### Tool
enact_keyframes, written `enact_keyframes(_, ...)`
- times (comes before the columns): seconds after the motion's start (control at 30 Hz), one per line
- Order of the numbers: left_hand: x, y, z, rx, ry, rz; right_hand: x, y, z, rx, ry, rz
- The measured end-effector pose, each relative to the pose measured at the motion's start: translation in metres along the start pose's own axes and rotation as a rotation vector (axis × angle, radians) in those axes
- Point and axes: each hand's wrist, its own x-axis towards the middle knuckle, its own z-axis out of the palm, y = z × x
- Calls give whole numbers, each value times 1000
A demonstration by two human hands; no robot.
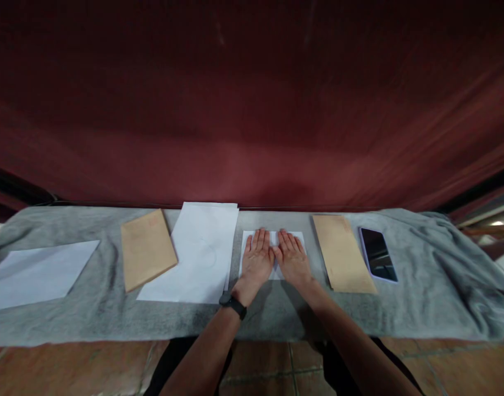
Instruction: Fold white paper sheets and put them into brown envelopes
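Both palms press flat on a small white sheet of paper (pixel 273 270) that lies on the grey cloth. My left hand (pixel 258 258) covers its left half, fingers stretched out and pointing away from me. On the right half rests my right hand (pixel 292 258), its fingers also extended. The two thumbs nearly meet at the middle of the sheet. Most of the paper is hidden under the hands, so I cannot tell whether it is folded. Just left of it are larger white sheets (pixel 200 253), and to the right lies a brown envelope (pixel 342 256).
A stack of brown envelopes (pixel 148 250) overlaps the large sheets. Another white sheet (pixel 41 272) lies far left. Beyond the right envelope is a phone (pixel 377 254) with a purple edge. Grey cloth (pixel 433 297) covers the narrow surface, and a dark red hanging (pixel 252 110) rises behind it.
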Motion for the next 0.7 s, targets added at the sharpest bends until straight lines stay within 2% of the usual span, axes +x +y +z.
enact_keyframes(0.3, -7, -5, -1, 48, 1, -111, -10, 12, -1, -103, 47, 64)
enact_keyframes(0.47, -11, -8, -5, 66, -1, -121, -17, 19, -5, -75, 79, 81)
enact_keyframes(0.6, -13, -9, -5, 60, 32, -106, -10, 18, -20, 114, 49, 149)
enact_keyframes(0.7, -13, -11, -4, 63, 37, -90, 6, -2, -54, 510, -40, 217)
